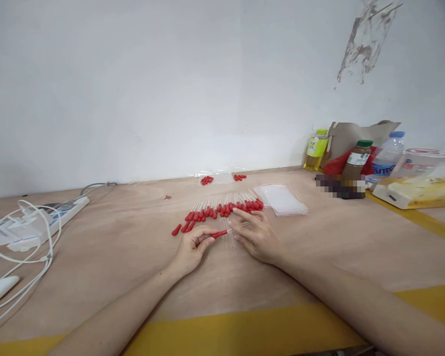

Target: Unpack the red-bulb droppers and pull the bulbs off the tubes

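Note:
My left hand (193, 247) is closed, with thumb and fingers pinching the red rubber bulb (219, 234) of a dropper. From the bulb a clear tube (229, 231) runs toward my right hand (257, 236), whose thumb and fingertips close around it while the index finger reaches out above. Beneath my hands lie a few clear dropper tubes (228, 242). Just beyond them is a fanned row of droppers with red bulbs (215, 210), their tubes pointing toward the wall. Some loose red bulbs (176, 230) sit at the row's left end.
Small clear bags with red bulbs (206, 181) lie near the wall. A stack of clear plastic bags (282, 200) is right of the droppers. Bottles (358, 158), a paper bag and a tissue pack (419, 192) stand at right. A power strip (68, 215) and white cables are at left.

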The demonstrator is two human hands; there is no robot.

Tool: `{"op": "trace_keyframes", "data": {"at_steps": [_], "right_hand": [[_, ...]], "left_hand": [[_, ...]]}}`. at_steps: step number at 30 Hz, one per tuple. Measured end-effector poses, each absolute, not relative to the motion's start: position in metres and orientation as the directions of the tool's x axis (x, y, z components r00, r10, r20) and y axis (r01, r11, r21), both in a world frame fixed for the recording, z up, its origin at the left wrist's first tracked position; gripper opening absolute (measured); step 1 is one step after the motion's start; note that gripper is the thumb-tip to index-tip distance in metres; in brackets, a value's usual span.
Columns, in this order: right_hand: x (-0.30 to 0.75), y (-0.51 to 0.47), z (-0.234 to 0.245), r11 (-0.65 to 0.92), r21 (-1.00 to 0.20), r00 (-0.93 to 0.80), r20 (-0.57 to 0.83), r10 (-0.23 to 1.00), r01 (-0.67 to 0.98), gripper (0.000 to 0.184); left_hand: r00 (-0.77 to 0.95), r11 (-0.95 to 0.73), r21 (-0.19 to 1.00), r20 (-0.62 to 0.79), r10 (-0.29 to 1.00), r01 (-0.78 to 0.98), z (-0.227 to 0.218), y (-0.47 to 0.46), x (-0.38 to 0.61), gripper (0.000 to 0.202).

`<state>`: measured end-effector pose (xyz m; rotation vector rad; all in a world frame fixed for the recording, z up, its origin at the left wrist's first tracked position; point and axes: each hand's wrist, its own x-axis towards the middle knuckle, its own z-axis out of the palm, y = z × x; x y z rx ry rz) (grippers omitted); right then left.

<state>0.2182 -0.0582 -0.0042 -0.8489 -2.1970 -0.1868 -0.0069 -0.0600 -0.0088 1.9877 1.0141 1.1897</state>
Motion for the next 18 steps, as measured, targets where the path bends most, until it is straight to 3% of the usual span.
{"op": "trace_keyframes", "data": {"at_steps": [5, 9, 13, 18], "right_hand": [[0.215, -0.058, -0.007, 0.790, -0.072, -0.599, 0.611, 0.518, 0.609, 0.027], [0.214, -0.061, -0.006, 0.794, -0.011, -0.615, 0.625, 0.480, 0.608, 0.027], [0.213, -0.062, -0.004, 0.812, 0.052, -0.645, 0.638, 0.421, 0.582, 0.026], [0.211, -0.059, -0.005, 0.842, 0.095, -0.637, 0.700, 0.322, 0.531, 0.020]], "left_hand": [[0.435, -0.652, 0.633, 0.491, 0.755, 0.417, -0.001, -0.069, -0.004, 0.021], [0.465, -0.713, 0.450, 0.547, 0.696, 0.538, 0.002, -0.076, 0.002, 0.029], [0.505, -0.741, 0.248, 0.595, 0.625, 0.624, -0.001, -0.075, 0.007, 0.018], [0.549, -0.740, 0.150, 0.578, 0.604, 0.656, -0.001, -0.075, 0.005, 0.020]]}}
